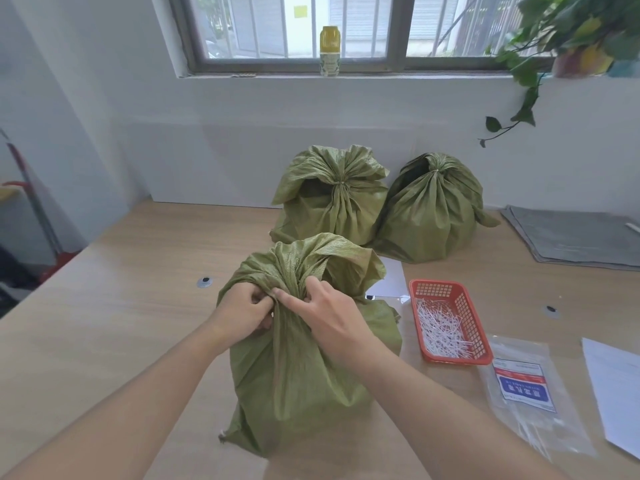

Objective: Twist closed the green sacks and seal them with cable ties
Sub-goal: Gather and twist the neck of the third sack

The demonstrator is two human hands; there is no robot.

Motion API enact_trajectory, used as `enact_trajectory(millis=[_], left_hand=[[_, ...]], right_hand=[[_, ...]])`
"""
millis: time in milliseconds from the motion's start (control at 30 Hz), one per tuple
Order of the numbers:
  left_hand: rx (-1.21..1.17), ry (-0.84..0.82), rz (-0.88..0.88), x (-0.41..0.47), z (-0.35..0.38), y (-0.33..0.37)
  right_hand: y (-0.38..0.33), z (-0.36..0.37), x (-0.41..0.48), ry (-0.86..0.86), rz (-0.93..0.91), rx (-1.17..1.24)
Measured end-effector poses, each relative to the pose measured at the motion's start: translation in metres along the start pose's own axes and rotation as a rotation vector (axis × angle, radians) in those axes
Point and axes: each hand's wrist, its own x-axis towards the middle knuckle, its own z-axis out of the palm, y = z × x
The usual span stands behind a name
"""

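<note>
- left hand [246,311] is curled tight around the gathered neck of the near green sack [298,358], fingers folded in against the cloth, at 9 o'clock of the neck.
- right hand [332,317] presses on the same neck from 3 o'clock, thumb and forefinger pinching the bunched fabric, the other fingers bent over it; the two hands touch at the neck.
- whether a cable tie is around this neck cannot be told; the hands cover it.
- the sack stands upright on the wooden table [121,323], its loose top flaring above the hands.
- at 12 o'clock stand two more green sacks, the left tied sack [329,209] and the right tied sack [429,216], touching one another, each with its neck cinched.
- at 3 o'clock, just beside the near sack, a red basket [483,356] holds loose white cable ties [441,329].
- at 4 o'clock lies a clear plastic packet [530,393] with a blue and red label; its writing is too small to read.
- white paper sheets [613,386] lie at the right edge, grey folded cloth [571,237] at 2 o'clock.
- on the window sill stands a yellow-capped bottle [329,51]; a leafy plant [561,32] hangs at the upper right.
</note>
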Motion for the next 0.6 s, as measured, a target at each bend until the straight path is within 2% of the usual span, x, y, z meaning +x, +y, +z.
enact_trajectory(millis=[133,333,467,533,600], left_hand=[[0.089,0.067,0.042,-0.001,0.002,0.003],[0.321,0.167,0.330,-0.005,0.008,-0.001],[0.361,0.185,0.498,-0.006,0.013,0.001],[0.307,0.159,0.482,-0.004,0.012,0.003],[0.275,0.121,0.431,-0.002,0.011,0.004]], right_hand=[[-0.001,0.012,0.008,0.049,0.032,-0.093],[-0.009,0.017,0.015,0.111,0.102,-0.113],[-0.006,0.018,0.017,0.020,0.162,0.006],[-0.001,0.018,0.017,-0.011,0.182,0.164],[0.002,0.016,0.018,0.056,0.250,0.349]])
